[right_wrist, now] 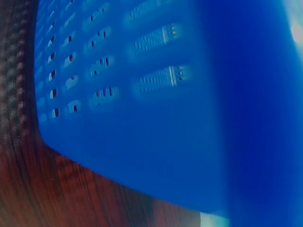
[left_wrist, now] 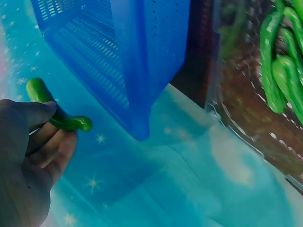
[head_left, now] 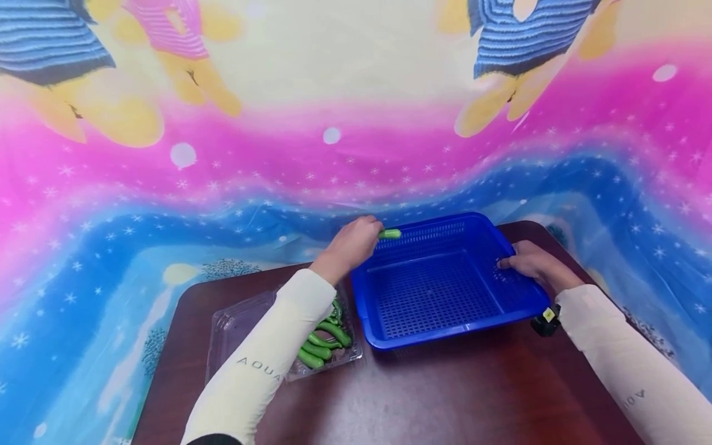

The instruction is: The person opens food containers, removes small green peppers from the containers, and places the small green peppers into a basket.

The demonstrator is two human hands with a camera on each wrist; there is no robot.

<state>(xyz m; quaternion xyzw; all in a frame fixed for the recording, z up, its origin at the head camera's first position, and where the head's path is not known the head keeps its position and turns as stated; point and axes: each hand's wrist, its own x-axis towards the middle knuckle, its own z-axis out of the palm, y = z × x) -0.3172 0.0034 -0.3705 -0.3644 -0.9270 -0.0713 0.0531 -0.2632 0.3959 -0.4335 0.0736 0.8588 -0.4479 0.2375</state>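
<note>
My left hand pinches a green chili pepper between thumb and fingers, one curved end sticking out past them in the left wrist view. It hovers at the far left corner of a blue plastic basket. My right hand grips the basket's right rim, thumb over the inside of the wall. The basket is tilted, its perforated floor showing. In the right wrist view the slotted basket wall fills most of the picture and the hand is hidden.
Left of the basket, a clear plastic container holds several green peppers, partly hidden by my left sleeve. Both stand on a dark brown table. A patterned pink and blue cloth hangs behind the table's far edge.
</note>
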